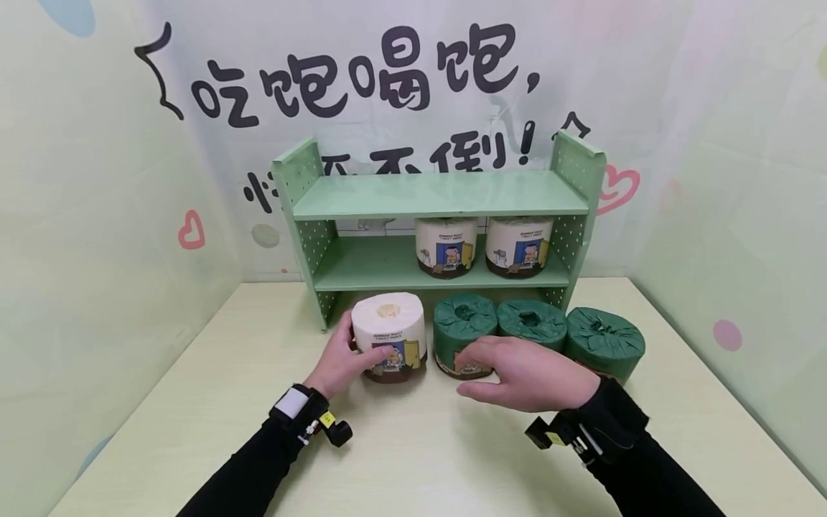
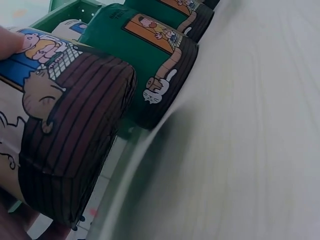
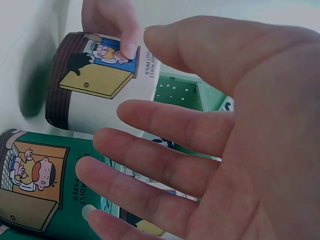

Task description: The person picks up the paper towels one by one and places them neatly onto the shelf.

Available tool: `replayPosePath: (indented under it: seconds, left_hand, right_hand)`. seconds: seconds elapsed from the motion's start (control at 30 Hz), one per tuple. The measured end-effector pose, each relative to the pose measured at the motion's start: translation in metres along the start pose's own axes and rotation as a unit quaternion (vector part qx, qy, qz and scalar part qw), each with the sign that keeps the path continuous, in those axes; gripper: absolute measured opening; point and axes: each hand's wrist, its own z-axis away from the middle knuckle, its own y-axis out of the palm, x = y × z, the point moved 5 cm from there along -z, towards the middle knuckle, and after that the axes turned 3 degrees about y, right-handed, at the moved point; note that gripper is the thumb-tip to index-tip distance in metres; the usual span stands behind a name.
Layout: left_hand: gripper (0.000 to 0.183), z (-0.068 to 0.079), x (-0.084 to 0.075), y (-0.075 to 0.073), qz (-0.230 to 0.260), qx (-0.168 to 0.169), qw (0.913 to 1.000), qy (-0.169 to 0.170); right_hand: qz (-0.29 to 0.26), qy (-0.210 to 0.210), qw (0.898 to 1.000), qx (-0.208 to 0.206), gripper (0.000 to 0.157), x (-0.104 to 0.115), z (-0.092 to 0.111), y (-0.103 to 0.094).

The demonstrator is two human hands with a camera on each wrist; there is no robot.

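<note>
My left hand (image 1: 345, 359) grips a white-wrapped toilet paper roll (image 1: 388, 330), fingers at its left side and thumb across the printed front. The roll is upright in the head view, and in the left wrist view its dark brown base (image 2: 75, 125) appears held off the table. My right hand (image 1: 523, 373) is in front of a green-wrapped toilet paper roll (image 1: 464, 323), holding nothing. Its fingers (image 3: 160, 150) are spread and fairly straight in the right wrist view. Two more green rolls, a middle one (image 1: 530, 319) and a right one (image 1: 607, 341), stand in the same row.
Behind the row stands a green two-tier shelf (image 1: 439, 194). On its lower board are two white rolls, one nearer the middle (image 1: 446, 248) and one at the right (image 1: 519, 248). The pale wooden table (image 1: 413, 452) extends toward me. A printed curtain (image 1: 97, 179) encloses the back and sides.
</note>
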Motion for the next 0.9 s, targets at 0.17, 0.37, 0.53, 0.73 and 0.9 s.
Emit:
replayPosePath:
  seconds: [0.17, 0.37, 0.53, 0.73, 0.9]
  left_hand:
    - [0.095, -0.001, -0.010, -0.005, 0.004, -0.004, 0.9999, 0.016]
    - [0.095, 0.000, -0.027, -0.016, 0.009, -0.017, 0.9990, 0.041]
    - [0.090, -0.001, -0.041, -0.026, 0.025, -0.034, 0.9973, 0.060]
    - [0.085, -0.003, -0.051, -0.037, 0.045, -0.044, 0.9949, 0.078]
    - [0.080, -0.008, -0.057, -0.045, 0.044, -0.057, 0.9935, 0.088]
  right_hand:
    - [-0.002, 0.004, 1.000, 0.004, 0.039, 0.000, -0.001, -0.001]
    - [-0.007, 0.008, 1.000, 0.009, 0.041, 0.001, -0.003, -0.001]
    - [-0.015, 0.011, 1.000, 0.013, 0.041, 0.001, -0.004, 0.000]
    - [-0.019, 0.020, 0.999, 0.018, 0.043, 0.000, -0.004, 0.001]
    - [-0.018, 0.021, 0.999, 0.017, 0.042, 0.000, -0.003, 0.001]
